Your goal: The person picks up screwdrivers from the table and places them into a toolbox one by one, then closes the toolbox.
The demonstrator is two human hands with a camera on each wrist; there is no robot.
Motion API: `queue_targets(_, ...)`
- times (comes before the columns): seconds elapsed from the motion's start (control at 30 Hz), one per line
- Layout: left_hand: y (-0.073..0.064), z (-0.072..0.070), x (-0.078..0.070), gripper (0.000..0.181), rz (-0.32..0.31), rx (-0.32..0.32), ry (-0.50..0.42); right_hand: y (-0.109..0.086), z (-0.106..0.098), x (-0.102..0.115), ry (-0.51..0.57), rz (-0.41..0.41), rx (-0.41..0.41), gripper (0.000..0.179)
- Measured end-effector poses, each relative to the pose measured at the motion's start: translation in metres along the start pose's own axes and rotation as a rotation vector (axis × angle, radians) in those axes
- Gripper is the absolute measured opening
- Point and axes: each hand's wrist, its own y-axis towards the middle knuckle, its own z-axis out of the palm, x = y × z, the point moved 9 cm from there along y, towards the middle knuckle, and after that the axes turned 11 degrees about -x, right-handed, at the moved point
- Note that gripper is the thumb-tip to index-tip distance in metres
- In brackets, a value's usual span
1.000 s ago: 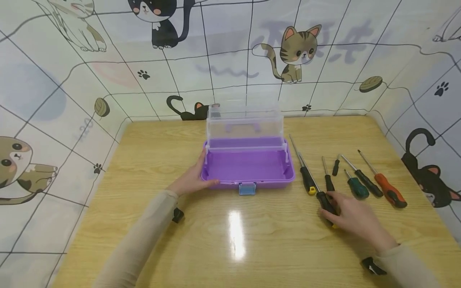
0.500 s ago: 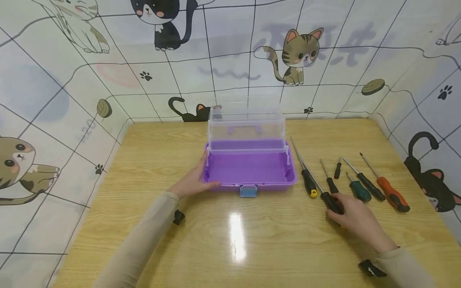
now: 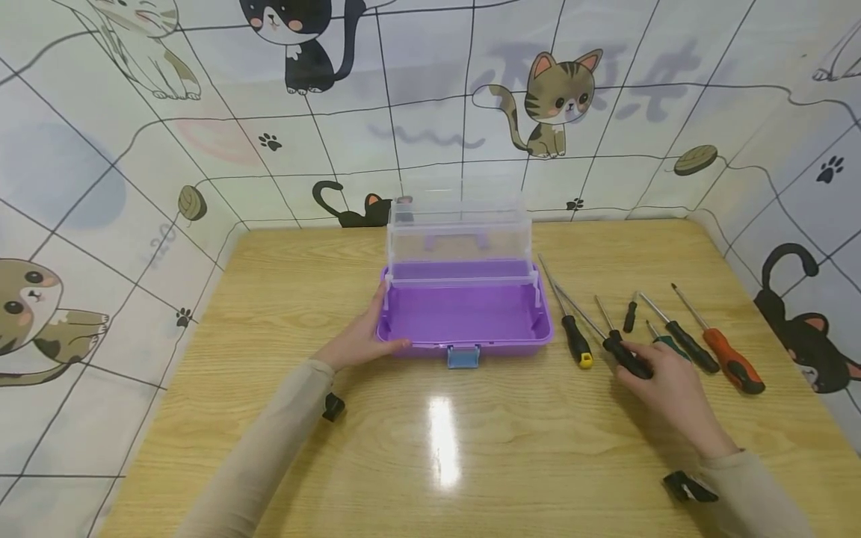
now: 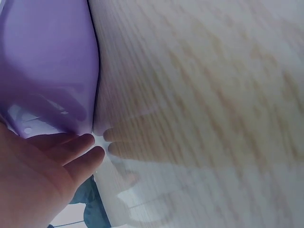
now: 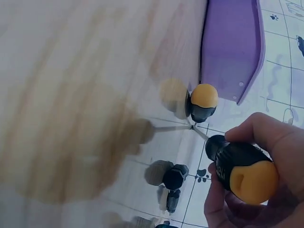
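A purple toolbox point(image 3: 498, 348) stands on the table with its see-through lid point(image 3: 464, 243) raised at the back and a blue latch point(image 3: 464, 357) at the front. My left hand point(image 3: 353, 340) rests against its left front corner, thumb along the front rim. In the left wrist view the fingers point(image 4: 78, 152) lie fairly straight at the foot of the purple wall. My right hand point(image 3: 673, 385) grips a long screwdriver by its black handle point(image 3: 624, 356), whose yellow end point(image 5: 254, 183) faces the right wrist camera. Its shaft points back and left toward the box.
Beside the box lies another black screwdriver point(image 3: 575, 340) with a yellow end. Farther right are a tiny black one point(image 3: 630, 317), a green one point(image 3: 669, 342), a black one point(image 3: 693, 347) and a red one point(image 3: 729, 359). Patterned walls enclose the table's back and sides.
My right hand has raised the long screwdriver's handle off the table and shifted it slightly right and back. The left hand and the toolbox have stayed in place.
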Motion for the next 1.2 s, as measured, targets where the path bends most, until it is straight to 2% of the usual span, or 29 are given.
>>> queue_targets(0.47, -0.002, -0.001, -0.006, 0.122, 0.007, 0.0, -0.004, 0.005, -0.015, -0.003, 0.093, 0.08, -0.154, 0.035)
queue_targets(1.0, -0.002, -0.002, -0.005, 0.121, 0.008, -0.008, 0.021, 0.007, -0.028, -0.005, 0.159, 0.103, -0.274, 0.035)
queue_targets(1.2, -0.002, -0.002, -0.005, 0.121, 0.007, -0.01, 0.017, 0.007, -0.029, -0.01, 0.155, 0.124, -0.279, 0.036)
